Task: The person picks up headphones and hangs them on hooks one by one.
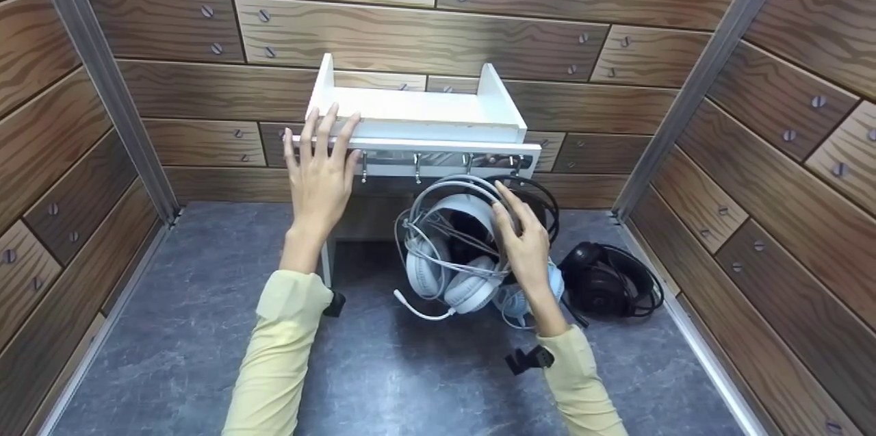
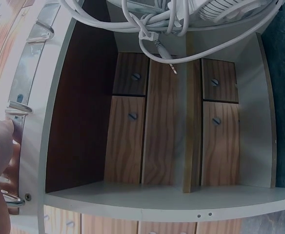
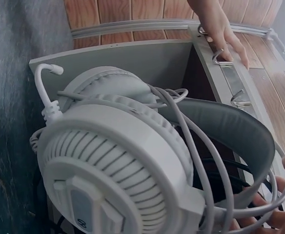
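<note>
A white headset (image 1: 469,292) with a boom microphone and bundled cable is just below the row of hooks (image 1: 417,168) on a white shelf rack (image 1: 424,142). My right hand (image 1: 525,244) holds its headband and cable loops from the right side; in the right wrist view the fingers (image 3: 274,219) pass behind the band. Whether the band rests on a hook cannot be told. My left hand (image 1: 320,179) lies with straight fingers over the left end of the rack's front rail. In the left wrist view the plug (image 2: 164,51) dangles from the cable.
A black headset (image 1: 602,282) lies on the grey floor at the right. Behind my right wrist is a light blue headset (image 1: 513,302), partly hidden. A black band or cable (image 1: 553,207) shows below the rightmost hook. Wood-patterned walls (image 1: 205,90) enclose the space.
</note>
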The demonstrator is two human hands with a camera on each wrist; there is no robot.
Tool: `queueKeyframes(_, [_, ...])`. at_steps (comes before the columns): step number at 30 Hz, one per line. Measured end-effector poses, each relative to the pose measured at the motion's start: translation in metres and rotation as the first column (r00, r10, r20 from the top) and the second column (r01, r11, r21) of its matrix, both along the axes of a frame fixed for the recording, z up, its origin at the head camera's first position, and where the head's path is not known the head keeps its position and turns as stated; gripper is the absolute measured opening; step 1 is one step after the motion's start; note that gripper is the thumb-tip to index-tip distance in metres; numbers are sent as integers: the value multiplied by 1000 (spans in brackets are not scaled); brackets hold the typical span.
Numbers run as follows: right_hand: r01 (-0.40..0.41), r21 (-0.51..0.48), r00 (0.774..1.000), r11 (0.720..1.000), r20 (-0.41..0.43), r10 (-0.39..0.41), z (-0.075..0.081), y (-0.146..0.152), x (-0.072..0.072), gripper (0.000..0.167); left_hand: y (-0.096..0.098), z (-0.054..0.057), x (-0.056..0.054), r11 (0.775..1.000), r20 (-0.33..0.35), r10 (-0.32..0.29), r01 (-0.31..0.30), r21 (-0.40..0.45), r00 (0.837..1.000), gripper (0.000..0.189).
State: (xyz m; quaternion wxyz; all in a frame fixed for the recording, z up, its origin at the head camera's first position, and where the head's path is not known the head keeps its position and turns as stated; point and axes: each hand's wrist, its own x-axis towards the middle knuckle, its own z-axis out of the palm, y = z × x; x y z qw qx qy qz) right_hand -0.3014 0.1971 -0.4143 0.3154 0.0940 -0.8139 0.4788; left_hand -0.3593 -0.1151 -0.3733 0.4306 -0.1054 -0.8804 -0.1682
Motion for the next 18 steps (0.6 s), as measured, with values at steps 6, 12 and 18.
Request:
queueKeyframes(6, [-13,50,1000,999,10,13,1,4,3,41,0,0,-1,1000,1,-5,5,5,1000,50])
queueKeyframes(12, [-10,61,999,998,-31,12,-2,8,12,45,0,0,-1,1000,-10,-1,1,3,1000,50])
queueKeyframes(18, [-11,-39,992,999,-126,6,-2,23,19,36,-1,0,-2,1000,-11,-1,1,0,1000,49])
